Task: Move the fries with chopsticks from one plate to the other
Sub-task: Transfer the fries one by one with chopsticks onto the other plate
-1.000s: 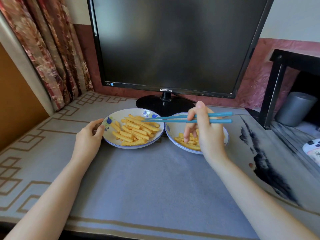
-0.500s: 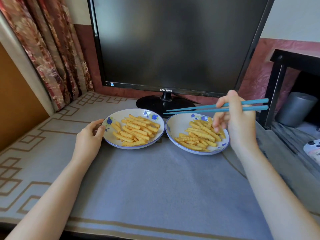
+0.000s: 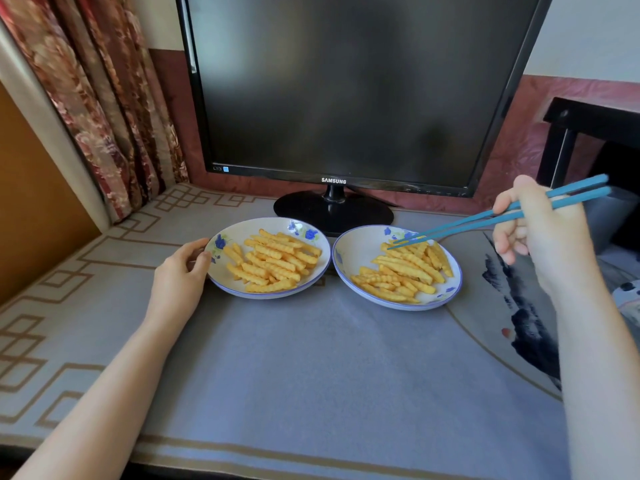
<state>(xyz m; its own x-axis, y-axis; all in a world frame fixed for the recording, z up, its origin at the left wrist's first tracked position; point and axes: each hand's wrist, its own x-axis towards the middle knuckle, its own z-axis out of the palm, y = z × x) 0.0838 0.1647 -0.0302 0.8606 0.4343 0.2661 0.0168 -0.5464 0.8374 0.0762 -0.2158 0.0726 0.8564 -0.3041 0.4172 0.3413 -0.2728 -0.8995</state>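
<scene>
Crinkle-cut fries (image 3: 273, 263) are heaped on both dishes, a golden pile in the left plate (image 3: 263, 294) and another in the right plate (image 3: 356, 254). The two plates sit rim to rim at the middle of the counter (image 3: 311, 375), the right one at three o'clock of the left. The action is on the right plate. The blue chopsticks (image 3: 485, 220) slant in from two o'clock, tips slightly apart and down over the top of that pile near its far edge. Whether the tips actually touch a fry cannot be told, and no fry sits plainly between them.

The right hand (image 3: 543, 237) is out past the plate's rim at two to three o'clock. Its fingers are curled round the upper half of the sticks, and the thumb is up on top. The blunt ends of the sticks poke out beyond the hand, a little blurred.

Across on the other side, the left hand (image 3: 180, 275) is at nine o'clock of the left plate, thumb and fingertips curled onto the rim and holding it.

A grey cloth with a tan key-pattern border covers the counter. At twelve o'clock stands a dark Samsung monitor (image 3: 346, 81) on a round black foot just behind the plates. A floral curtain (image 3: 104, 98) hangs at ten o'clock.
</scene>
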